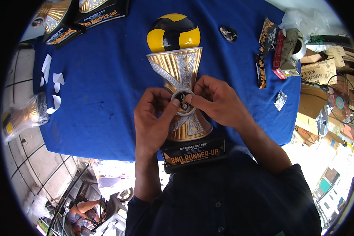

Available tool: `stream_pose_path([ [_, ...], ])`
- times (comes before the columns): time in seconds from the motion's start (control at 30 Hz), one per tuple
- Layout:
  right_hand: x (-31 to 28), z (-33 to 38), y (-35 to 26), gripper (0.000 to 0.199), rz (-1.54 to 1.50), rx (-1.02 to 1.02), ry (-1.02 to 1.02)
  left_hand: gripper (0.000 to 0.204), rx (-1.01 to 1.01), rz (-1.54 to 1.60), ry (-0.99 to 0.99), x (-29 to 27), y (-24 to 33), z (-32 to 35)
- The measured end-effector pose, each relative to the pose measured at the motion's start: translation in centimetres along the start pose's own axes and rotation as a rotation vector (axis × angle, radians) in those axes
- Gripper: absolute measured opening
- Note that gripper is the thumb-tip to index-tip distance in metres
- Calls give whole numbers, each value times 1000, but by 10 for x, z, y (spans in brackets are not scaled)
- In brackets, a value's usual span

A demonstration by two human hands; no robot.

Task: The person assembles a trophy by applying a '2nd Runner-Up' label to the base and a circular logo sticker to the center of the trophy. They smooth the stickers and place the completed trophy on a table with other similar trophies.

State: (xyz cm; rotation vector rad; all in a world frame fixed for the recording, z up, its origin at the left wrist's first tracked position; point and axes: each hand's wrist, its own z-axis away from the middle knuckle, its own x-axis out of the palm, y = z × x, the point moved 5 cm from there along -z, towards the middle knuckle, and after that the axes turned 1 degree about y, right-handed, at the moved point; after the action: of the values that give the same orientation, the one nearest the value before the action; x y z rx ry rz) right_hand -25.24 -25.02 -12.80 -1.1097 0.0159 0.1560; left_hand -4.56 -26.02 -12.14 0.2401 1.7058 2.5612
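A gold and silver trophy lies on the blue cloth in front of me. Its black and yellow ball top points away and its black base is close to my body. My left hand grips the narrow middle from the left, with its thumb on a round black emblem inside a silver ring. From the right, my right hand holds the same spot, its thumb pressed on the emblem's upper right edge. The curled fingers of both hands are partly hidden behind the ring.
A dark round sticker lies beyond the trophy. Printed black and orange plates and a tape roll are at the right. White paper scraps lie left. Two more trophies stand far left; a plastic-wrapped one is at the left edge.
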Motion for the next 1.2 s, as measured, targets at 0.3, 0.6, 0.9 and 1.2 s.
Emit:
stream_pose_path([
  [0.3,5,14,-15,22,142,-82,87,19,24,-36,3,1,3,0],
  [0.6,5,15,-19,26,197,-281,93,18,53,-93,24,1,1,1],
  [0.9,8,8,-28,34,250,-306,120,19,2,-104,-5,3,8,2],
  [1.2,13,13,-23,35,262,-230,218,18,5,-27,-28,2,-1,-1],
])
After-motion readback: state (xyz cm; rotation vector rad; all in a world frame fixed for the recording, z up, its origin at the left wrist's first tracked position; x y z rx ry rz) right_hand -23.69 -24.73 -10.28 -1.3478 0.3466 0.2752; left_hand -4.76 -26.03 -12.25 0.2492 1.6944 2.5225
